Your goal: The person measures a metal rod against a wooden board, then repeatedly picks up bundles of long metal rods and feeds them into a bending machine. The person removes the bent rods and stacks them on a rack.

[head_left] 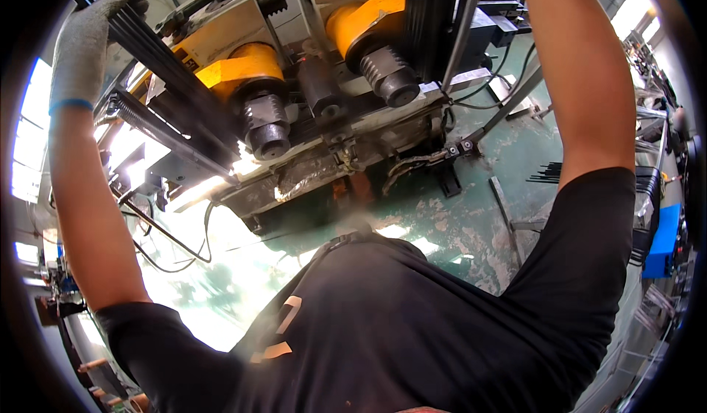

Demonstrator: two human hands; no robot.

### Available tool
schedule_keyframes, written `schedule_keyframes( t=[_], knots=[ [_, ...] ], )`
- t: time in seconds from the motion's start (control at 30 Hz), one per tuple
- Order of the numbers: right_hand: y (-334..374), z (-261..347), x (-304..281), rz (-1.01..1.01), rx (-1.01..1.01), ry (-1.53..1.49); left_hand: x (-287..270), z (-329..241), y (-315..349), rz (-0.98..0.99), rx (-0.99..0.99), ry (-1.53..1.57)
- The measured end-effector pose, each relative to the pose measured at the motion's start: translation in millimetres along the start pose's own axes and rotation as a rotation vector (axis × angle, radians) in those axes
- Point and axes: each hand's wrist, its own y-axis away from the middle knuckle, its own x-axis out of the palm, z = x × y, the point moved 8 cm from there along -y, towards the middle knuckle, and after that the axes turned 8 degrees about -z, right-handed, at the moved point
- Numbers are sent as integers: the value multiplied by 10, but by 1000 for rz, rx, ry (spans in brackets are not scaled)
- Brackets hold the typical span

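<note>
Raised at the upper left, my left hand (82, 48) wears a grey glove with a blue cuff. Its fingers wrap round a bundle of thin black rods (151, 41), which slants down to the right toward the machine (309, 159). My right arm reaches up past the top edge, so that hand is out of the picture. Between my arms stand two yellow housings (239, 67) with threaded dark metal shafts (387, 74) jutting toward me. Another upright group of black rods (420, 15) stands right of the housings.
A long coil spring (158, 129) lies along the machine's left side. Black cables (202, 247) loop below it. On the green floor (442, 229) at right are a metal frame bar (507, 218) and more black rods (545, 173). A blue box (663, 242) stands far right.
</note>
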Motion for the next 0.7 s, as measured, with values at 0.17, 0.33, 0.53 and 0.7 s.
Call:
schedule_keyframes(
  t=[0.17, 0.33, 0.53, 0.7],
  knots=[
    [106, 15, 166, 48, -22, 60, -302, 207, -256, 47, 156, -143],
    [190, -39, 237, 81, -34, 127, -90, -4, -93, 38, 353, -378],
    [279, -41, 327, 118, -55, 177, -89, -102, 9, -193, 495, -1007],
    [332, -106, 350, 133, -58, 211, 101, -306, 83, -176, 188, -342]
  ],
)
